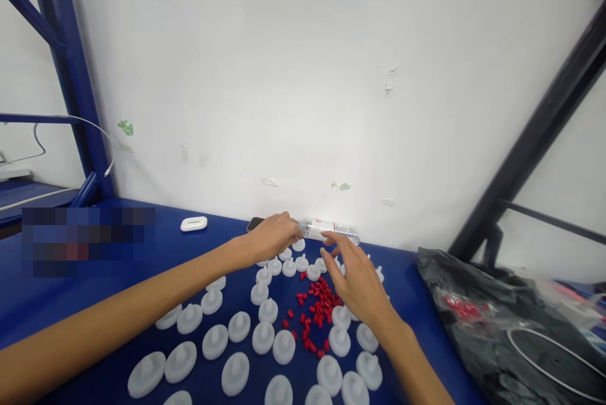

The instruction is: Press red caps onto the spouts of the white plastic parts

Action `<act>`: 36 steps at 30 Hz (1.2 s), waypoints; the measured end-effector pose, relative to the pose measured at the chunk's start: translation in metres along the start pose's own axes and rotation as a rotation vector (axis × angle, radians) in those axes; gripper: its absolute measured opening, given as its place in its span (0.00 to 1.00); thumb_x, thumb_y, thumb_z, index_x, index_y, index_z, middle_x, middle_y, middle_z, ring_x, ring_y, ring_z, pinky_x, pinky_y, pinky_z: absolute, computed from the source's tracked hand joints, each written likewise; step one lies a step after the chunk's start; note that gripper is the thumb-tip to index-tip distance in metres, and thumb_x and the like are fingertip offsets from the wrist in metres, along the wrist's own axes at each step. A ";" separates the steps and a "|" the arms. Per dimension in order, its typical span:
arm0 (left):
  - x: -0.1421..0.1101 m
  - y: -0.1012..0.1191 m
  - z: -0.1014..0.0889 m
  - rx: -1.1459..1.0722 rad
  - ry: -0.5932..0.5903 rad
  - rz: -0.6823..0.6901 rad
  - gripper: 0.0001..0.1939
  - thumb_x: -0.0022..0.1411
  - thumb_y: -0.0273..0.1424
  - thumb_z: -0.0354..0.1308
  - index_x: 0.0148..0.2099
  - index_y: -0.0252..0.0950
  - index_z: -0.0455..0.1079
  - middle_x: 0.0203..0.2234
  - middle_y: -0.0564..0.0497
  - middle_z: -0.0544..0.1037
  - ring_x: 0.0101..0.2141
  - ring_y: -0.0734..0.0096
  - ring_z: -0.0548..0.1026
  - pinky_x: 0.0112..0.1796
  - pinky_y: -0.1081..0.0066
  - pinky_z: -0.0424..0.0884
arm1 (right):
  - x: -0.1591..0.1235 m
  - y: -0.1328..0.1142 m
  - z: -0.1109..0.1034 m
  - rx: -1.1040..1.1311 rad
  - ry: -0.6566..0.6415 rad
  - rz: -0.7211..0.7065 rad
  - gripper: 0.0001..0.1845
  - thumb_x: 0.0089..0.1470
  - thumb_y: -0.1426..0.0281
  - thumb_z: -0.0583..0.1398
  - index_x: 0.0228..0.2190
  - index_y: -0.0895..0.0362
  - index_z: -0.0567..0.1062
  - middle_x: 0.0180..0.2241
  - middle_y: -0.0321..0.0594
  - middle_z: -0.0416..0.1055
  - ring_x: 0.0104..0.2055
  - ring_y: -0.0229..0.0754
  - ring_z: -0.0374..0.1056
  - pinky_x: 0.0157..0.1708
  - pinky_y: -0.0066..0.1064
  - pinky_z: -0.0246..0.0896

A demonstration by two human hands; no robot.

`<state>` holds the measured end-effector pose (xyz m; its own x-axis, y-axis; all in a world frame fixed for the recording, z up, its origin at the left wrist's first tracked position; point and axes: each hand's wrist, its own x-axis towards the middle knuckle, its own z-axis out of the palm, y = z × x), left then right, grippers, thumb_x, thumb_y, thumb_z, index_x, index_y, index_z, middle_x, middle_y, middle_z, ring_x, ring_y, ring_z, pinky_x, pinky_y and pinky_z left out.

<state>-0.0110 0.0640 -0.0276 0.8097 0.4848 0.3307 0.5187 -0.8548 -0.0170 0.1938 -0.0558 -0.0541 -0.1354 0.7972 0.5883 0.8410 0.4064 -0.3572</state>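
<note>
Several white round plastic parts (239,326) with raised stems lie spread on the blue table (95,304). Between them sits a heap of small red pieces (318,307). My left hand (272,236) reaches to the far row of white parts, fingers curled down over one near the wall. My right hand (353,279) hovers just right of the red heap, fingers bent and pinched toward the far white parts; what they hold, if anything, is hidden. A clear plastic bottle (329,229) lies on its side against the wall behind both hands.
A white case (194,223) and a dark phone (254,223) lie near the wall at left. A black plastic bag (497,323) with packets fills the right side. Blue shelf posts (71,77) stand at left, a black brace (534,140) at right.
</note>
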 end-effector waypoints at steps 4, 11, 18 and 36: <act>0.000 -0.001 0.006 0.014 0.001 0.038 0.13 0.68 0.24 0.53 0.36 0.38 0.78 0.29 0.45 0.79 0.39 0.56 0.77 0.36 0.66 0.68 | -0.001 0.000 0.001 -0.003 -0.008 0.000 0.17 0.70 0.65 0.52 0.57 0.47 0.66 0.49 0.40 0.74 0.42 0.47 0.73 0.45 0.42 0.67; 0.000 -0.006 0.015 -0.004 -0.014 0.086 0.13 0.67 0.21 0.53 0.33 0.37 0.76 0.28 0.46 0.79 0.36 0.57 0.77 0.34 0.67 0.67 | -0.001 0.000 0.002 -0.010 -0.019 0.000 0.16 0.70 0.64 0.52 0.57 0.47 0.67 0.49 0.40 0.74 0.42 0.47 0.73 0.45 0.43 0.67; -0.001 0.002 0.006 -0.031 -0.011 0.092 0.11 0.66 0.20 0.54 0.38 0.36 0.77 0.32 0.45 0.80 0.37 0.57 0.78 0.35 0.67 0.69 | -0.001 0.000 0.002 -0.017 -0.015 0.002 0.15 0.69 0.65 0.53 0.56 0.47 0.68 0.49 0.39 0.74 0.42 0.45 0.74 0.44 0.42 0.67; -0.002 -0.004 -0.049 -0.008 0.140 -0.003 0.14 0.69 0.28 0.51 0.41 0.36 0.80 0.33 0.43 0.83 0.41 0.53 0.76 0.45 0.57 0.66 | 0.000 0.060 -0.018 -0.210 0.247 0.161 0.18 0.68 0.64 0.50 0.48 0.57 0.74 0.45 0.49 0.77 0.47 0.52 0.73 0.51 0.47 0.64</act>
<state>-0.0282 0.0573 0.0176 0.7617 0.4575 0.4589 0.5185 -0.8551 -0.0081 0.2536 -0.0393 -0.0621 0.1166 0.7009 0.7037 0.9342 0.1632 -0.3174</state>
